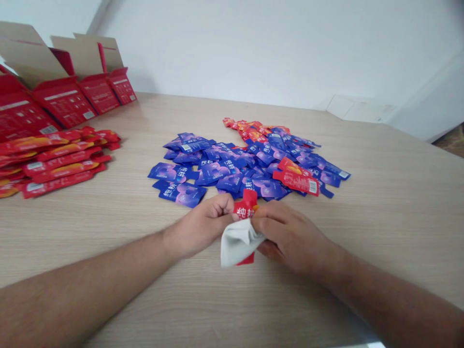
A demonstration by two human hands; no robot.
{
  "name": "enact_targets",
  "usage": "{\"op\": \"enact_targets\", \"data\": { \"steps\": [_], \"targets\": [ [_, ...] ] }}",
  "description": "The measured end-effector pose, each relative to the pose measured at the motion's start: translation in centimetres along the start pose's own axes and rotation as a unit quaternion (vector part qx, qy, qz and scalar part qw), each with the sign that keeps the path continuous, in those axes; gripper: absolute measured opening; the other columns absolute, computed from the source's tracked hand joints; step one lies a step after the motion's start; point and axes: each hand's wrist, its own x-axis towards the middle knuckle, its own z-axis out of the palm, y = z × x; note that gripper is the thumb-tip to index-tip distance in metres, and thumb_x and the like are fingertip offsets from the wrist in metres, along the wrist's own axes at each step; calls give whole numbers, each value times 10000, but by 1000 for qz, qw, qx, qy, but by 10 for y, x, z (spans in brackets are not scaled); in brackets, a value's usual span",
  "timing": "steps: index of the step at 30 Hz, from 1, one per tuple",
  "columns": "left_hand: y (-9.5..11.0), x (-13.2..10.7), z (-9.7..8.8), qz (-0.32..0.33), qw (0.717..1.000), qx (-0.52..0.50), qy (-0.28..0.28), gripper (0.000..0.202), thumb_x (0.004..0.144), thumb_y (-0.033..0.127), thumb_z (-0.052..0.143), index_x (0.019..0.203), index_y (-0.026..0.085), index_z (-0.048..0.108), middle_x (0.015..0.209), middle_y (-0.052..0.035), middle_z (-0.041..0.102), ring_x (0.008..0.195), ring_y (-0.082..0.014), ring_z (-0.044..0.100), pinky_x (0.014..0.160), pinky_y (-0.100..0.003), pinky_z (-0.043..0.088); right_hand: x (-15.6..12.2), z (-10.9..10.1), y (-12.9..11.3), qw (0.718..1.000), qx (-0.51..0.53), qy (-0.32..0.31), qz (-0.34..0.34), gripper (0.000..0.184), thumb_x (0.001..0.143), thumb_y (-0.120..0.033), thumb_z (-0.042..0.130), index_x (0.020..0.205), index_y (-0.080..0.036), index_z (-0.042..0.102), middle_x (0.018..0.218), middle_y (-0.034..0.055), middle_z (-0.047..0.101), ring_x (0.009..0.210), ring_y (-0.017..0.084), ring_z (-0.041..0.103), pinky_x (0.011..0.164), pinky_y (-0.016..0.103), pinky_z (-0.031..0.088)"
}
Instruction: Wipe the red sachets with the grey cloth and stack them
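Between my two hands is a red sachet [245, 211] with white lettering, its narrow spout end pointing away from me. My left hand [206, 220] pinches the sachet's left edge. My right hand [290, 234] is closed around a pale grey-white cloth [239, 244], which lies over the lower part of the sachet. The fingers under the cloth are partly hidden, so I cannot tell whether they also grip the sachet. Just beyond my hands lies a loose pile of blue-purple sachets [217, 169], with a red-orange sachet [299, 178] on its right side.
More red-orange sachets [253, 129] lie at the back of the pile. Stacked red sachets [65, 162] sit at the left on the wooden table [145, 304]. Behind them stand several red cartons [67, 99] with raised flaps. A white wall [253, 53] closes off the far side.
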Motion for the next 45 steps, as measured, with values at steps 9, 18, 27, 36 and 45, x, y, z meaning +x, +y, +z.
{"op": "enact_targets", "data": {
  "steps": [9, 18, 27, 36, 45],
  "targets": [
    [-3, 1, -3, -9, 1000, 2, -16, 366, 885, 410, 799, 844, 193, 506, 748, 33, 589, 625, -88, 509, 586, -219, 394, 0, -1, 6, 998, -20, 40, 50, 111, 970, -176, 657, 1050, -229, 602, 1072, 92, 692, 1003, 257, 667, 873, 401, 577],
    [-1, 1, -1, -13, 1000, -5, -14, 365, 883, 407, 793, 842, 197, 497, 786, 21, 610, 675, -109, 558, 630, -243, 447, 1, -2, 6, 994, -42, 54, 79, 107, 971, -185, 661, 1057, -206, 603, 1066, 105, 693, 995, 271, 666, 872, 415, 571],
    [-3, 1, -1, -20, 1000, -5, -10, 344, 889, 394, 782, 868, 192, 504, 788, 26, 605, 665, -98, 541, 615, -231, 432, 0, -1, 6, 993, -49, 56, 93, 110, 967, -174, 655, 1048, -217, 595, 1067, 95, 687, 993, 263, 667, 866, 406, 569],
    [-4, 2, -4, -8, 1000, 22, -21, 329, 905, 382, 764, 851, 191, 502, 767, 29, 592, 654, -94, 536, 600, -224, 418, -1, 0, 6, 996, -43, 37, 70, 105, 976, -192, 660, 1050, -212, 588, 1065, 92, 687, 986, 257, 664, 848, 391, 561],
    [-3, 2, -3, 0, 1000, 26, -16, 361, 900, 406, 772, 843, 194, 486, 728, 44, 558, 614, -82, 487, 561, -214, 365, -1, 0, 6, 999, -27, 28, 34, 112, 973, -183, 657, 1065, -205, 598, 1077, 96, 693, 978, 251, 662, 844, 383, 562]
  ]
}}
